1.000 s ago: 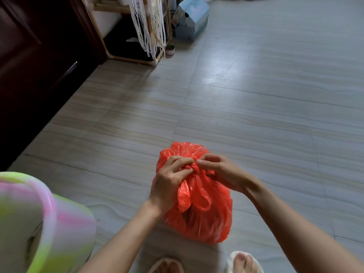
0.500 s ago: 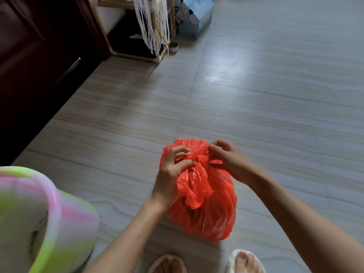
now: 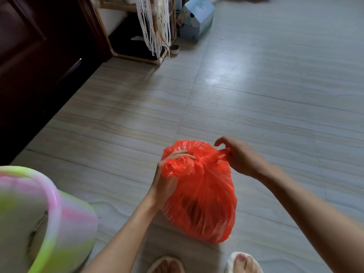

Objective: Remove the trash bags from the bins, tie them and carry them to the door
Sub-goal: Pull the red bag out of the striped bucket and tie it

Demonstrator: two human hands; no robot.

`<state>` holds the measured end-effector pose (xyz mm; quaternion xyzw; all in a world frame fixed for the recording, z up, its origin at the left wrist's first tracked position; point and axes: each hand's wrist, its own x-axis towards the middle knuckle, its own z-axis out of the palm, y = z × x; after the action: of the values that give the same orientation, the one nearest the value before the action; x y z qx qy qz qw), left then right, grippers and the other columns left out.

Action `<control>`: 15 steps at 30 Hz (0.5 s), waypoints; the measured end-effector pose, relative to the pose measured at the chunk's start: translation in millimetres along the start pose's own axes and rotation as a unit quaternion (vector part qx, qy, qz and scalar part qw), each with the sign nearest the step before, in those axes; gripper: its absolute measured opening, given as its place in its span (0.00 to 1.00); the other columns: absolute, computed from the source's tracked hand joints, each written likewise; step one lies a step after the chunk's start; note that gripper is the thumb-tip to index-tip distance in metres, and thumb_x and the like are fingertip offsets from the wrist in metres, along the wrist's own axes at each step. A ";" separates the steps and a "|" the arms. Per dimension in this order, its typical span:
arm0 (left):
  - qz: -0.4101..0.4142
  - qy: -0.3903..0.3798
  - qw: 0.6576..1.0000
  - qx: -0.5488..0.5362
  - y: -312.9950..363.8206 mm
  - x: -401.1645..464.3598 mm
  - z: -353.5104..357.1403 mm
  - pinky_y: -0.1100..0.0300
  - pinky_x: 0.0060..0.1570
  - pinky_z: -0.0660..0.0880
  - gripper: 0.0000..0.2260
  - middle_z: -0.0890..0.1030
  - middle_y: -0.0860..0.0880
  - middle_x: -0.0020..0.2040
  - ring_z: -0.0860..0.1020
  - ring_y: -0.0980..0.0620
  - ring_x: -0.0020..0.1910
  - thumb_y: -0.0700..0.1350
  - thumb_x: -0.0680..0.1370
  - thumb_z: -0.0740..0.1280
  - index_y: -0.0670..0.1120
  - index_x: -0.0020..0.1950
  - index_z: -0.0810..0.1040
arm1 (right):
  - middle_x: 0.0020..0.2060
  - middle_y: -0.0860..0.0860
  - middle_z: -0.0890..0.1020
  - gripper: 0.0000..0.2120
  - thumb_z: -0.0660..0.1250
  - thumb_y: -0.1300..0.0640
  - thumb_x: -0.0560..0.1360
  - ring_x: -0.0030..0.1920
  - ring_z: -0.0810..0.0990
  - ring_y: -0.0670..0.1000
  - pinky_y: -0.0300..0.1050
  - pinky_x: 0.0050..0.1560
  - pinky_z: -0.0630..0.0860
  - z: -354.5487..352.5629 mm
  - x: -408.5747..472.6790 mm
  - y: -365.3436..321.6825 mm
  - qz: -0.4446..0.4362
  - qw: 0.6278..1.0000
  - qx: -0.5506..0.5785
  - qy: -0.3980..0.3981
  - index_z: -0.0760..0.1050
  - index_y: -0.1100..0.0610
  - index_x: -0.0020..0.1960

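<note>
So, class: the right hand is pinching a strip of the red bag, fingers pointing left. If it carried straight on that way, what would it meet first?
Most likely the gathered top of the red bag, then the left hand gripping it. Depth is hard to judge from the right hand.

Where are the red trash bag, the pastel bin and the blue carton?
red trash bag (image 3: 204, 203): head view, on its bulging side.
pastel bin (image 3: 53, 196): head view, on its pink rim.
blue carton (image 3: 199, 16): head view, on its sloped top.
</note>
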<state>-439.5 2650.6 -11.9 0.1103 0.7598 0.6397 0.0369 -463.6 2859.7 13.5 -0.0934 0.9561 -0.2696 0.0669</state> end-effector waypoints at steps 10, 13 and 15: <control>-0.210 0.073 0.956 -0.190 7.8 -2.3 9.6 0.47 0.60 0.74 0.08 0.82 0.41 0.54 0.80 0.45 0.55 0.45 0.77 0.63 0.44 0.48 0.81 | 0.17 0.48 0.67 0.16 0.56 0.48 0.79 0.17 0.70 0.46 0.35 0.23 0.72 4.0 9.4 -5.8 0.370 0.637 0.661 0.143 0.66 0.55 0.36; -0.204 0.083 0.963 -0.156 8.0 -4.1 9.6 0.52 0.58 0.74 0.07 0.83 0.48 0.48 0.80 0.47 0.53 0.47 0.77 0.64 0.48 0.44 0.81 | 0.16 0.46 0.60 0.18 0.58 0.47 0.78 0.16 0.58 0.44 0.32 0.20 0.58 8.6 12.1 -4.1 0.327 0.687 0.619 0.193 0.61 0.53 0.33; -0.123 0.067 0.990 -0.015 9.7 -1.9 6.9 0.59 0.57 0.71 0.09 0.83 0.59 0.43 0.78 0.56 0.50 0.49 0.77 0.62 0.54 0.41 0.81 | 0.20 0.48 0.63 0.18 0.61 0.47 0.77 0.20 0.61 0.45 0.36 0.24 0.59 7.3 12.7 2.0 0.260 0.810 0.466 0.245 0.63 0.53 0.31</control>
<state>-435.1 2658.4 -3.8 -0.0280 0.7585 0.6477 0.0660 -474.9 2855.0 5.2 0.2704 0.6893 -0.6688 -0.0662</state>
